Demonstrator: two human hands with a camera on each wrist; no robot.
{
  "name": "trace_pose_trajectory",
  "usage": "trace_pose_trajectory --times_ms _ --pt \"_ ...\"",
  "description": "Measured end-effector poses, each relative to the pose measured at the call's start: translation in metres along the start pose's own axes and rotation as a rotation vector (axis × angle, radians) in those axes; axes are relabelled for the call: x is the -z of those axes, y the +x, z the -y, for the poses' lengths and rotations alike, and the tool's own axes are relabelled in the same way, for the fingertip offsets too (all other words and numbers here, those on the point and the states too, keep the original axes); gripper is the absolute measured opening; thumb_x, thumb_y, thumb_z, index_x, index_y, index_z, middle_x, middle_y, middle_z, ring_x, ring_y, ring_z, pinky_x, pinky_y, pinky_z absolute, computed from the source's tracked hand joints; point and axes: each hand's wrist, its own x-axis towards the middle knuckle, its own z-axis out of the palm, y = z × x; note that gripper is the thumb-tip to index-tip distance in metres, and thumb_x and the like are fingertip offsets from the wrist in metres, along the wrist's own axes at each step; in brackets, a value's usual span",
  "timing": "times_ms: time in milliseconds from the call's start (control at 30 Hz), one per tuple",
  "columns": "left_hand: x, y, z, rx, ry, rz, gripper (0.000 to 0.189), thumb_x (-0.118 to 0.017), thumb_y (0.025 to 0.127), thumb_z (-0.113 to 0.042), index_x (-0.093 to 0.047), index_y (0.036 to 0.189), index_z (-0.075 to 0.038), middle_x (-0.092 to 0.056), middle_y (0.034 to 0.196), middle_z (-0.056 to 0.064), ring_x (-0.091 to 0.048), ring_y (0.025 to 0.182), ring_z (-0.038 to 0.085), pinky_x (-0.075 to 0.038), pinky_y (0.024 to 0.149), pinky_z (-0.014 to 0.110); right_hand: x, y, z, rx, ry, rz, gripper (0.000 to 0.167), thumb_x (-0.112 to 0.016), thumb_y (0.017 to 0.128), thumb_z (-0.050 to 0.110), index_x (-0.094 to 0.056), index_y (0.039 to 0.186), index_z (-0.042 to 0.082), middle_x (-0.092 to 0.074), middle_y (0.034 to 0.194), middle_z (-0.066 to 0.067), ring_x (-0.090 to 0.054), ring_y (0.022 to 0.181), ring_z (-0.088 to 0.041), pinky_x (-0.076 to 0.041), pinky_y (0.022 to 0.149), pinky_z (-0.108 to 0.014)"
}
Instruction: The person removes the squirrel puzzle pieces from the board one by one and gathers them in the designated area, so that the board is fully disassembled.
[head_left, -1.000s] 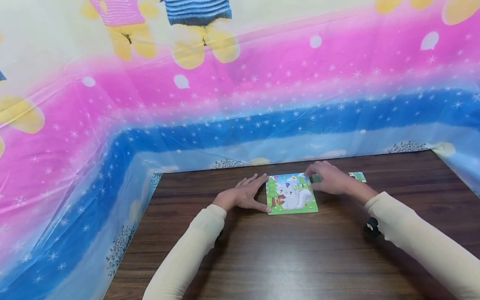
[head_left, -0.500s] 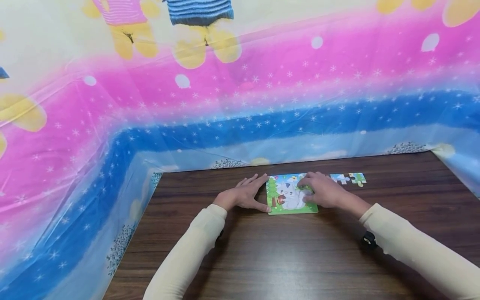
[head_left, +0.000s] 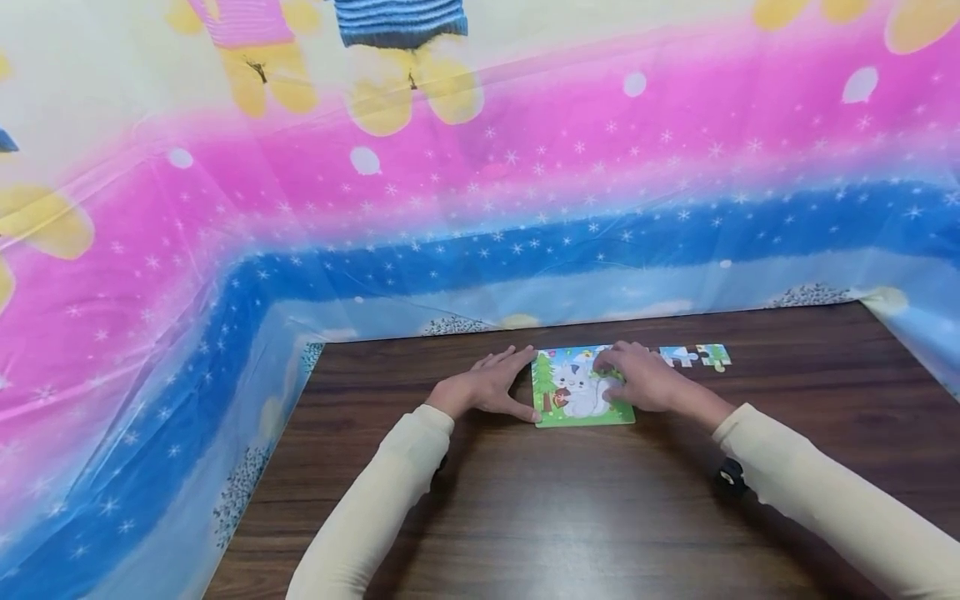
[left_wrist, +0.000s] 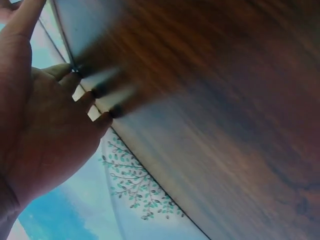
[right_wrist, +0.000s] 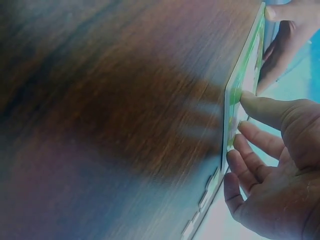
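A small jigsaw puzzle (head_left: 573, 408), printed with a white squirrel, trees and grass, lies flat near the table's far edge. My left hand (head_left: 486, 388) rests against its left side, thumb at the near corner and fingers spread toward the far one; the left wrist view shows that hand's fingers (left_wrist: 65, 80) extended. Over the puzzle's right part, my right hand (head_left: 647, 377) has its thumb and fingertips on a greenish puzzle piece (head_left: 609, 373), mostly hidden by the fingers. From the right wrist view, the thumb (right_wrist: 257, 105) and curved fingers meet the puzzle's face.
Two loose puzzle pieces (head_left: 714, 357), blue-white and green, lie in a row to the right of the right hand. The dark wooden table (head_left: 555, 508) meets a patterned cloth (head_left: 480, 287) hanging along its back and left side.
My right hand has moved left from beside the puzzle onto its right part, bringing the green piece along, then stayed nearly still. The loose pieces came into fuller view. The left hand held its place.
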Motion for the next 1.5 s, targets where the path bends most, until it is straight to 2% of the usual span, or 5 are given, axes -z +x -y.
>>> trace_pose_trajectory --times_ms 233,400,767,1100,1500 --pt "0.003 0.002 -0.009 -0.104 0.083 -0.026 0.102 -0.080 0.093 -0.052 -0.020 0.171 -0.027 -0.007 0.181 -0.002 -0.008 0.168 0.026 -0.015 0.134 0.061 -0.002 0.002 0.001 -0.018 -0.004 -0.005 0.037 -0.079 0.096 0.019 -0.070 0.130 0.012 -0.064 0.132 -0.016 -0.058 0.122 -0.039 -0.045 0.098 -0.065" --pt "0.002 0.004 -0.017 -0.194 0.083 0.028 0.086 -0.078 0.097 -0.043 -0.031 0.169 -0.029 -0.013 0.181 0.001 -0.012 0.168 0.030 -0.017 0.132 0.063 -0.004 0.000 0.003 -0.028 -0.021 -0.029 0.037 -0.079 0.095 0.019 -0.070 0.130 0.012 -0.064 0.130 -0.015 -0.059 0.120 -0.038 -0.045 0.094 -0.059" --pt "0.001 0.002 -0.019 -0.172 0.057 0.073 0.077 -0.074 0.100 -0.041 -0.037 0.167 -0.030 -0.016 0.180 0.001 -0.007 0.168 0.032 -0.016 0.132 0.065 -0.007 -0.001 0.003 -0.069 -0.005 -0.038 0.041 -0.078 0.095 0.021 -0.068 0.134 0.014 -0.063 0.128 -0.014 -0.058 0.118 -0.035 -0.042 0.084 -0.043" --pt "0.000 0.002 -0.023 -0.156 0.067 0.076 0.077 -0.073 0.100 -0.042 -0.036 0.167 -0.030 -0.015 0.180 0.000 -0.007 0.168 0.029 -0.015 0.131 0.066 0.010 0.000 -0.001 0.001 0.034 0.067 0.034 -0.070 0.099 0.008 -0.065 0.133 0.008 -0.063 0.128 -0.016 -0.058 0.121 -0.038 -0.043 0.095 -0.063" --pt "0.000 0.001 -0.023 -0.161 0.064 0.071 0.078 -0.074 0.099 -0.040 -0.037 0.167 -0.028 -0.016 0.180 0.002 -0.009 0.168 0.031 -0.017 0.131 0.065 0.012 0.008 -0.014 0.046 0.081 0.104 0.038 -0.076 0.095 0.005 -0.065 0.132 0.010 -0.062 0.130 -0.014 -0.061 0.124 -0.035 -0.053 0.103 -0.058"
